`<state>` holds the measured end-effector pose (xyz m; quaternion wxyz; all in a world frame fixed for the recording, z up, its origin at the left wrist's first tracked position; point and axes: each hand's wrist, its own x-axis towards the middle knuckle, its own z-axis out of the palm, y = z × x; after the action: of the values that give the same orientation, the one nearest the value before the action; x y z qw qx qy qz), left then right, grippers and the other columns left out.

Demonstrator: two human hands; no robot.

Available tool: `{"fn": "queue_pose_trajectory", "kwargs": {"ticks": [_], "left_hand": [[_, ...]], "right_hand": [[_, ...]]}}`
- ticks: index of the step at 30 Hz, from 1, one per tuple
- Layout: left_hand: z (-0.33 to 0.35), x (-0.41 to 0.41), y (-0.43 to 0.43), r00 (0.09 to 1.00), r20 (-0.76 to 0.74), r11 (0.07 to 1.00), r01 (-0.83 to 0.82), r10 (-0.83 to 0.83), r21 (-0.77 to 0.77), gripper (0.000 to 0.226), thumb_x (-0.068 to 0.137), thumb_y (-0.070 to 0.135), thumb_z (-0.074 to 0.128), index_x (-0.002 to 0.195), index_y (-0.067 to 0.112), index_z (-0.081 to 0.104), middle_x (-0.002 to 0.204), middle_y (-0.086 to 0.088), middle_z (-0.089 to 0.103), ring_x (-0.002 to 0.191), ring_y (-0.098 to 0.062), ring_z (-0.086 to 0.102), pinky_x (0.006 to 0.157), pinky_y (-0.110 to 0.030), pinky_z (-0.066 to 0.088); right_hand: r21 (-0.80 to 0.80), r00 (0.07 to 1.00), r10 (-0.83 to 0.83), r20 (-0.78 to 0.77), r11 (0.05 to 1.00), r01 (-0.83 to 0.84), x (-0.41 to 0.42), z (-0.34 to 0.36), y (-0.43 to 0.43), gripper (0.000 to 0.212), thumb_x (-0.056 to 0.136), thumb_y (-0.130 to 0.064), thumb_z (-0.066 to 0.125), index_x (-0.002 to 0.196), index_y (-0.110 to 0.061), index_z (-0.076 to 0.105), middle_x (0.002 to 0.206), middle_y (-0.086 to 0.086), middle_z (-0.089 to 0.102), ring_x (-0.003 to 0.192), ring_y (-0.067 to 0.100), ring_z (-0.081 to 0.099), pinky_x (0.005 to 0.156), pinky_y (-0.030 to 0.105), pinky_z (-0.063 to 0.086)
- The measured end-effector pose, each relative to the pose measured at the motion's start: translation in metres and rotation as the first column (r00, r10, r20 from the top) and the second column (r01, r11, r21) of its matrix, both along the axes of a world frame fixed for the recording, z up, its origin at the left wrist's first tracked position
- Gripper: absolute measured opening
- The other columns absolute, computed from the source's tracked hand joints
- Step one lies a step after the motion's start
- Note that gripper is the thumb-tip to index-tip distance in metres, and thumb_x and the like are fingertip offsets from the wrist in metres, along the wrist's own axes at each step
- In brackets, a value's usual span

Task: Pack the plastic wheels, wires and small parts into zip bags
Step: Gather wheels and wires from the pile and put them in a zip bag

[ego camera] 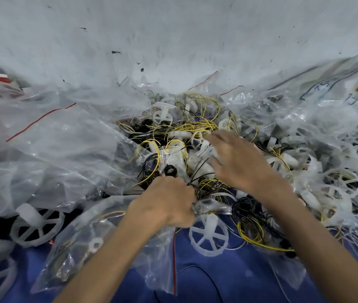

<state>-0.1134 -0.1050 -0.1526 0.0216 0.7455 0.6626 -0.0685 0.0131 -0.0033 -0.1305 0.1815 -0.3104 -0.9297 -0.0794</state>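
Heap of white plastic wheels and yellow and black wires among clear zip bags.
Blue surface fills the lower frame, with a scuffed pale grey surface above. Left hand clenches one zip bag at centre. Right hand, fingers spread, holds nothing over the heap. Two wheels show whole: lower centre, lower left.

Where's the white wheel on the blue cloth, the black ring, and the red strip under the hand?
white wheel (209, 235), head view, where spokes meet
black ring (166, 171), head view, left rim
red strip (174, 259), head view, its middle
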Motion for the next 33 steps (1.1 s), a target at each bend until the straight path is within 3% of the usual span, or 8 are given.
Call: {"fn": "queue_pose_trajectory", "kwargs": {"ticks": [3,7,14,19,22,25,29,33], "left_hand": [[-0.002,0.004,-0.002,0.998,-0.048,1.000,0.028,-0.028,-0.009,0.032,0.084,0.030,0.049,0.107,0.017,0.066,0.099,-0.007,0.063,0.101,-0.028,0.057,0.074,-0.030,0.038],[0.006,0.003,-0.009,0.999,-0.023,0.989,0.044,-0.048,-0.141,0.019,0.082,0.028,0.051,0.091,0.019,0.065,0.070,-0.001,0.052,0.080,-0.026,0.049,0.061,-0.027,0.035],[0.028,-0.030,-0.013,0.907,0.418,0.926,0.112,0.053,-0.361,0.025,0.087,0.041,0.060,0.106,0.025,0.063,0.072,0.019,0.053,0.066,0.003,0.051,0.063,-0.013,0.040],[0.035,-0.049,-0.018,0.837,0.545,0.943,0.143,0.047,-0.301,0.013,0.088,0.034,0.062,0.076,0.029,0.061,0.059,0.025,0.058,0.057,0.011,0.052,0.054,-0.004,0.035],[0.042,-0.049,-0.021,0.736,0.677,0.962,0.203,-0.029,-0.180,0.013,0.089,0.027,0.061,0.077,0.027,0.060,0.067,0.015,0.058,0.060,0.004,0.050,0.058,-0.009,0.037],[0.046,-0.046,-0.023,0.616,0.781,0.972,0.228,-0.102,-0.053,0.011,0.088,0.026,0.058,0.078,0.023,0.059,0.068,0.010,0.056,0.064,-0.002,0.050,0.061,-0.014,0.039],[0.047,-0.047,-0.023,0.535,0.828,0.978,0.200,-0.165,0.066,0.012,0.086,0.031,0.055,0.079,0.021,0.058,0.067,0.010,0.054,0.065,-0.004,0.048,0.063,-0.014,0.036],[0.048,-0.050,-0.022,0.495,0.833,0.968,0.171,-0.247,0.185,0.009,0.088,0.027,0.055,0.080,0.023,0.057,0.070,0.014,0.052,0.066,0.000,0.045,0.064,-0.012,0.035]], "right_hand": [[-0.254,0.944,0.324,-0.054,0.910,-0.327,-0.046,-0.012,-0.012,0.038,0.095,-0.022,0.049,0.132,-0.017,0.049,0.132,0.003,0.045,0.122,0.015,0.042,0.102,0.029,0.036],[-0.136,0.895,0.285,0.344,0.958,-0.253,-0.066,-0.042,0.000,0.036,0.095,-0.025,0.044,0.130,-0.023,0.052,0.126,0.006,0.045,0.122,0.023,0.034,0.093,0.038,0.040],[-0.264,0.973,0.214,0.085,0.947,-0.185,-0.048,-0.051,0.011,0.045,0.089,-0.019,0.058,0.131,-0.013,0.044,0.125,0.007,0.049,0.120,0.025,0.038,0.098,0.040,0.037],[-0.196,0.955,0.273,0.114,0.949,-0.248,-0.033,-0.048,0.018,0.027,0.090,-0.016,0.058,0.117,-0.012,0.061,0.109,0.003,0.060,0.106,0.021,0.051,0.090,0.038,0.043],[-0.106,0.938,0.345,-0.031,0.932,-0.346,-0.026,-0.045,0.011,0.024,0.088,-0.010,0.061,0.110,-0.003,0.065,0.103,0.007,0.067,0.093,0.022,0.063,0.082,0.037,0.052],[-0.146,0.830,0.239,-0.504,0.924,-0.354,-0.020,-0.031,-0.005,0.016,0.085,-0.005,0.062,0.100,-0.001,0.067,0.089,0.006,0.070,0.071,0.014,0.068,0.066,0.019,0.053],[-0.571,0.712,-0.041,-0.701,0.631,-0.526,-0.014,-0.012,-0.035,0.020,0.089,-0.003,0.056,0.098,-0.019,0.065,0.086,-0.011,0.067,0.069,0.002,0.066,0.061,0.012,0.049],[-0.650,0.642,-0.185,-0.744,0.426,-0.629,-0.010,-0.017,-0.063,0.015,0.090,0.000,0.055,0.100,-0.009,0.060,0.090,-0.004,0.066,0.073,0.004,0.065,0.061,0.013,0.049]]}}
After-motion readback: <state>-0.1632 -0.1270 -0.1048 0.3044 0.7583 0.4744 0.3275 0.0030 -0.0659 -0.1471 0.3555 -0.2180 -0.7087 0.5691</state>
